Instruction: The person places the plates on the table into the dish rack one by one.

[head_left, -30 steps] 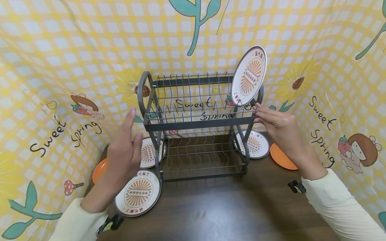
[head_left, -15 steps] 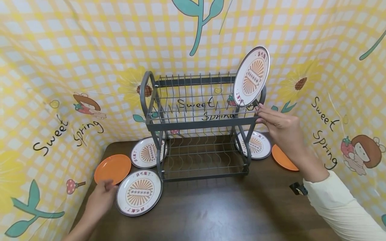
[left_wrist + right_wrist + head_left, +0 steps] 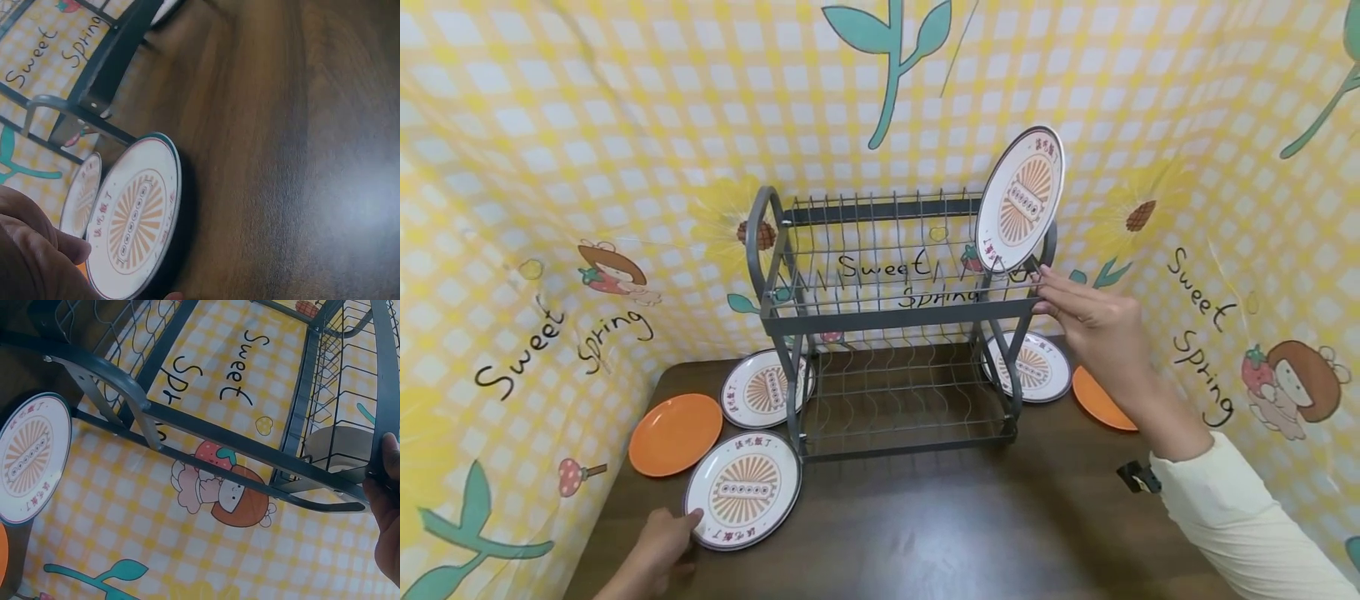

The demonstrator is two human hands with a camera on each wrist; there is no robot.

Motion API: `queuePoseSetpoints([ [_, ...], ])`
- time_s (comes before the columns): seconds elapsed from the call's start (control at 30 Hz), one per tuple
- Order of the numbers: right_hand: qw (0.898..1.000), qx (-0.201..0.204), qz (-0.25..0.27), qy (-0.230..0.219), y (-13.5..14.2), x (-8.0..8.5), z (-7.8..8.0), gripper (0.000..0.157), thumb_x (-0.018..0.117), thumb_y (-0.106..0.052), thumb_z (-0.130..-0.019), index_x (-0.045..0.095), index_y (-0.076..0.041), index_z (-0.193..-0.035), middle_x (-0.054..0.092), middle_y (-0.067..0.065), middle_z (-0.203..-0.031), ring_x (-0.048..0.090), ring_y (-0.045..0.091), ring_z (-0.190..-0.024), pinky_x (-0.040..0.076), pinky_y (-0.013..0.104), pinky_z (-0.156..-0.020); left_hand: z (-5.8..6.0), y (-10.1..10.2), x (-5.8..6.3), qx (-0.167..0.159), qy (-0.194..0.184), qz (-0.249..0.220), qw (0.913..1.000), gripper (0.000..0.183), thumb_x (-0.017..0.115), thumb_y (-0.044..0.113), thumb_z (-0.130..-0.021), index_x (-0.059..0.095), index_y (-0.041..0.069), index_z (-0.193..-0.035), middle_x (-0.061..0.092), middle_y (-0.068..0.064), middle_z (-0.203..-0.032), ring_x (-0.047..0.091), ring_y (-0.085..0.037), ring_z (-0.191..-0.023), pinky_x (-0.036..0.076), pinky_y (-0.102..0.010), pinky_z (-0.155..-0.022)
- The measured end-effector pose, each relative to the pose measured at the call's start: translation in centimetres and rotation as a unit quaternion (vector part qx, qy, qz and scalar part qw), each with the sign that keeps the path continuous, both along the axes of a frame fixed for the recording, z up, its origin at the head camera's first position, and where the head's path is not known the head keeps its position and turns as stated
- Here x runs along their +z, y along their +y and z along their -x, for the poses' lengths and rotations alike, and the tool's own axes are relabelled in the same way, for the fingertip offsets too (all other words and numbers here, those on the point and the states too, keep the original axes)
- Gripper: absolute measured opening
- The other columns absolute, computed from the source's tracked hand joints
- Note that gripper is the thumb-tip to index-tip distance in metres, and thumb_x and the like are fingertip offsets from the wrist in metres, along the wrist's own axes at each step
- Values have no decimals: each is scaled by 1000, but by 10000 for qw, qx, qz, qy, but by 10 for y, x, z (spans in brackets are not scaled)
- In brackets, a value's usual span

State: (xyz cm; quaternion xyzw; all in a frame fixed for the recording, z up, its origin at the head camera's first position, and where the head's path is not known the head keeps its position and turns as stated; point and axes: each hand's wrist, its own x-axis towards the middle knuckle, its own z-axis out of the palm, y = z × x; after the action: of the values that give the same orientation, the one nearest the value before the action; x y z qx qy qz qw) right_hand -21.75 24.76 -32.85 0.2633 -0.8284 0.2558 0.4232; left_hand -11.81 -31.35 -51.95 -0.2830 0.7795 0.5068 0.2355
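Note:
A dark grey two-tier dish rack (image 3: 895, 317) stands on the table. My right hand (image 3: 1097, 337) grips the right end of its upper front rail, thumb and fingers around the bar (image 3: 382, 394). One white patterned plate (image 3: 1021, 200) stands tilted in the upper tier's right end, just above that hand. At the lower left, my left hand (image 3: 662, 542) pinches the rim of the nearest white plate (image 3: 743, 492), which lies on the table. Its thumb (image 3: 72, 245) is on the rim in the left wrist view; most of its fingers are hidden.
An orange plate (image 3: 675, 435) and another white plate (image 3: 760, 388) lie left of the rack. On the right lie a white plate (image 3: 1033, 367) and an orange plate (image 3: 1101, 400), partly behind my right arm. A yellow checked cloth (image 3: 865, 92) surrounds the table (image 3: 925, 533).
My left hand has come down from beside the rack, past the orange plate, to the near white plate's rim. The right hand has stayed on the rack.

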Motion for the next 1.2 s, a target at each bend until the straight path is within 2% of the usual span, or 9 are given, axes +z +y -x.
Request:
queuePoseSetpoints([
  [0.13, 9999, 83, 140, -27, -2, 1, -1, 24, 85, 1, -77, 81, 2, -101, 75, 18, -114, 75, 36, -104, 44, 1, -97, 2, 2, -8, 184, 180, -97, 9996, 82, 38, 15, -107, -22, -25, -145, 4, -51, -147, 33, -55, -125, 65, -42, -78],
  [0.23, 9997, 70, 214, -33, -2, 1, -1, 24, 85, 1, -77, 81, 1, -100, 75, 18, -113, 75, 37, -103, 44, 1, -97, 7, 6, -14, 472, 183, -103, 9987, 81, 40, 12, -106, -20, -24, -146, 3, -50, -150, 40, -47, -114, 66, -38, -76],
  [0.33, 9997, 42, 237, -25, -2, 1, -1, 24, 85, 1, -76, 81, 1, -99, 75, 18, -112, 75, 36, -103, 44, 1, -96, 10, 10, -18, 846, 74, -116, 9963, 77, 41, 8, -106, -15, -24, -148, 13, -48, -147, 48, -40, -105, 66, -38, -78],
  [0.53, 9997, 58, 241, -74, -2, 0, -1, 23, 85, 0, -77, 81, 1, -100, 75, 18, -113, 75, 36, -104, 45, 1, -96, 10, 17, -20, 1720, 163, -424, 9841, 64, 45, 2, -105, 8, -27, -149, 49, -26, -104, 63, -21, -77, 67, -40, -77],
  [0.6, 9996, 47, 254, -71, -2, 0, -1, 23, 85, 0, -77, 81, 1, -100, 75, 18, -112, 75, 36, -104, 44, 1, -96, 8, 19, -19, 1917, 346, -451, 9798, 57, 46, -1, -103, 17, -31, -143, 54, -20, -91, 66, -17, -68, 67, -40, -74],
  [0.73, 9996, 29, 275, -67, -1, -1, 0, 24, 85, 0, -77, 81, 0, -101, 75, 18, -112, 75, 36, -104, 44, 0, -95, 4, 21, -15, 2089, 721, -490, 9741, 54, 46, -10, -99, 25, -30, -144, 58, -18, -81, 69, -16, -61, 67, -39, -70],
  [0.97, 9997, -3, 242, -16, 0, -2, -1, 24, 86, -1, -76, 82, 0, -100, 76, 17, -111, 75, 35, -103, 43, 0, -97, 0, 18, -14, 2022, 833, -430, 9748, 58, 46, -14, -97, 20, -27, -147, 61, -26, -87, 70, -16, -63, 66, -37, -71],
  [1.13, 9999, 21, 167, -13, 0, -2, -1, 23, 85, 0, -78, 81, 1, -101, 75, 19, -112, 75, 35, -104, 44, 1, -96, 1, 15, -16, 2101, 868, 46, 9738, 56, 51, -11, -97, 28, -23, -147, 53, -42, -118, 68, -16, -64, 66, -36, -69],
  [1.2, 10000, -3, 88, -22, 1, -2, 0, 23, 85, -1, -79, 81, 2, -101, 74, 20, -113, 75, 34, -106, 44, 1, -96, 1, 14, -16, 2121, 939, 356, 9721, 54, 54, -8, -97, 35, -21, -146, 51, -43, -124, 67, -17, -63, 65, -36, -65],
])
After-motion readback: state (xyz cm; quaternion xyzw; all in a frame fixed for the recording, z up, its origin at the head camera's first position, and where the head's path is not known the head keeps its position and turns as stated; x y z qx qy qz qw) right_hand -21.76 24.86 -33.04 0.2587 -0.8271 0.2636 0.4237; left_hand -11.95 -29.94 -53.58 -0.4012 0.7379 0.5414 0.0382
